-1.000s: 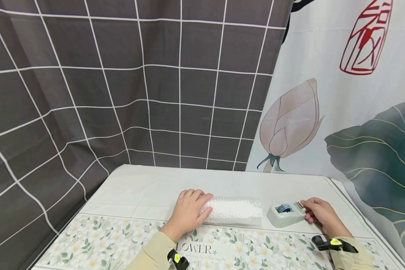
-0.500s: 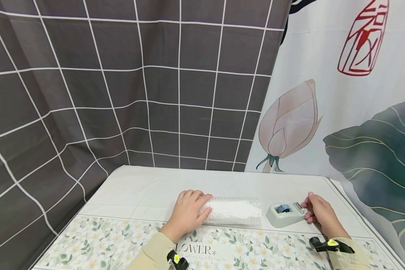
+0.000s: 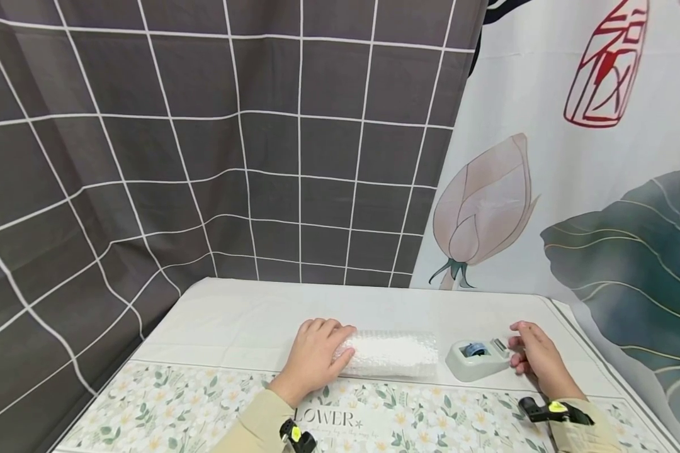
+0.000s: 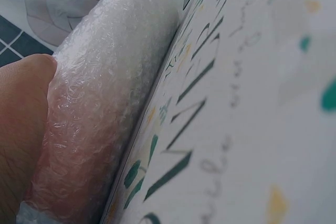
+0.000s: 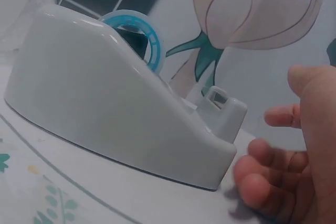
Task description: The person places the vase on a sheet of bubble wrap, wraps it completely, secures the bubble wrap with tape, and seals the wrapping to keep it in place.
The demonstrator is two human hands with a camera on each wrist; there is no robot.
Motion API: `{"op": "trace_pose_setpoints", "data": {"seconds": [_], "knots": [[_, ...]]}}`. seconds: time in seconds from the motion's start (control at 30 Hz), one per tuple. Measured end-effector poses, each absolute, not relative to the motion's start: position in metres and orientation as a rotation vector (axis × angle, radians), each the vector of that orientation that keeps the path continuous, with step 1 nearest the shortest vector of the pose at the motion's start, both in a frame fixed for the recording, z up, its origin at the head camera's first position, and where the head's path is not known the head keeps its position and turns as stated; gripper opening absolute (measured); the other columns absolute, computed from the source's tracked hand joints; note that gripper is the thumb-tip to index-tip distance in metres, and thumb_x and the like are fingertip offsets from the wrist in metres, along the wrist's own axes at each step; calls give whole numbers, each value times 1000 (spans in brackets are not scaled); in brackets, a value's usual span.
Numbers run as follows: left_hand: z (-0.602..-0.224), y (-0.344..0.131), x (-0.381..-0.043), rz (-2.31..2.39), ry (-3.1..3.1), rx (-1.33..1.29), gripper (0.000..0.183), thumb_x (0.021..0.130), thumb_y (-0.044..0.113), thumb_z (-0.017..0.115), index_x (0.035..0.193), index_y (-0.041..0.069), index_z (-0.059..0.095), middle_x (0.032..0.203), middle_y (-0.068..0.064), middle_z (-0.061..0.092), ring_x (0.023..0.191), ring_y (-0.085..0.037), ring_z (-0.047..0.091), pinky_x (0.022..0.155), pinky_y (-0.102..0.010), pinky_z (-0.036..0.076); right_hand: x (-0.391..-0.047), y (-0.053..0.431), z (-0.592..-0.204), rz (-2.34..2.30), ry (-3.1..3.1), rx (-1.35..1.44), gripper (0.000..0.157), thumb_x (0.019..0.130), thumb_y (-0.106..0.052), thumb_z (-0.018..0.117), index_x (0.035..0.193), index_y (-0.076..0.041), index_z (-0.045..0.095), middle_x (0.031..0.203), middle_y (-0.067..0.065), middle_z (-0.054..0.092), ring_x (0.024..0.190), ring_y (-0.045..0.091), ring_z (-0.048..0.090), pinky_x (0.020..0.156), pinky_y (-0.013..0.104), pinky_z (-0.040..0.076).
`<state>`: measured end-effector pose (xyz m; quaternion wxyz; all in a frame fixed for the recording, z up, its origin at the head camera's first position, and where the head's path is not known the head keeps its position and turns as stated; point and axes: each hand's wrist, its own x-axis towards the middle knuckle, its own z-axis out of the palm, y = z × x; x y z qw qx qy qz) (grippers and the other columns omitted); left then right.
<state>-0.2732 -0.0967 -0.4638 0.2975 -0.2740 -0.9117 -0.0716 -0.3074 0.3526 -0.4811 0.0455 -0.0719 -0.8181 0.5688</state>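
Observation:
A bubble-wrap roll (image 3: 393, 353) lies lengthwise across the table. Over its left end my left hand (image 3: 314, 357) curves, thumb on the near side and fingers on the far side. The left wrist view shows the wrap's clear bubbles close up. To the roll's right stands a pale grey-green tape dispenser (image 3: 470, 370), holding a roll of blue-rimmed tape (image 5: 154, 48). My right hand (image 3: 544, 362) is beside the dispenser's cutter end. Its fingers are loosely curled and the thumb is apart from them, with nothing seen between, in the right wrist view.
A white table cover with a flowered band (image 3: 204, 402) lies under everything. Behind the table hangs a dark gridded curtain (image 3: 272, 145), with a white curtain (image 3: 498, 94) printed with a flower bud and leaf at the right. Black straps circle both wrists.
My right thumb and fingers have come apart at the dispenser's cutter end, and the hand has drawn slightly clear of it. My left hand stays on the bubble-wrap roll.

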Motion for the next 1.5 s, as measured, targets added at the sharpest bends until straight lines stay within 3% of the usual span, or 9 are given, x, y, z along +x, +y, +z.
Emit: {"op": "trace_pose_setpoints", "data": {"seconds": [0.13,0.23,0.37,0.43,0.5,0.6,0.93,1.13,1.5], "knots": [[-464,-98,-272,-177,-2426,-727,41,92,49,39,124,29,54,105,5,55,99,-17,51,91,-43,35,-305,347,-485,1624,-2475,-251,65,91,-60,29,127,-6,37,83,11,47,49,11,46,41,31,43],[-464,-98,-272,-170,-2420,-728,41,92,49,40,124,29,54,105,5,55,98,-17,51,91,-43,36,-304,341,-487,1508,-2467,-342,66,90,-61,30,128,-8,41,83,11,48,50,10,45,41,30,40],[-463,-98,-273,-169,-2417,-732,41,92,49,40,124,29,54,105,5,55,98,-17,51,91,-43,36,-302,336,-489,1342,-2434,-434,61,92,-56,31,128,-9,47,101,15,55,74,15,51,53,24,41],[-464,-98,-273,-166,-2419,-731,41,92,49,39,124,29,54,105,5,55,98,-17,51,91,-43,36,-300,333,-488,1272,-2382,-439,52,94,-49,34,123,-9,51,96,12,57,77,14,49,55,21,39],[-464,-97,-274,-166,-2419,-729,41,92,49,39,124,29,54,105,5,55,98,-17,51,91,-43,36,-296,328,-488,1224,-2319,-417,43,95,-43,38,117,-10,55,79,8,55,68,14,47,51,21,35],[-464,-97,-274,-167,-2416,-728,41,92,49,40,124,29,55,104,5,55,98,-17,51,91,-43,36,-290,320,-486,1155,-2230,-367,33,94,-37,45,108,-10,58,58,2,38,50,14,35,43,25,28],[-463,-97,-274,-163,-2406,-727,40,91,48,41,124,28,55,104,5,55,97,-18,51,90,-43,36,-280,293,-485,1018,-2088,-122,11,90,-19,55,94,-12,64,50,-2,33,42,9,27,43,24,25],[-462,-96,-272,-155,-2419,-729,42,92,49,40,124,28,55,105,4,55,97,-18,51,90,-43,36,-273,282,-485,980,-2089,24,8,88,-12,58,94,-13,64,49,-6,32,41,5,26,42,22,24],[-460,-97,-271,-169,-2419,-755,45,91,49,42,130,29,51,105,3,55,97,-19,51,90,-44,36,-264,260,-486,986,-2089,441,22,83,2,60,101,-11,63,50,-14,31,40,-1,24,39,16,25]]}}
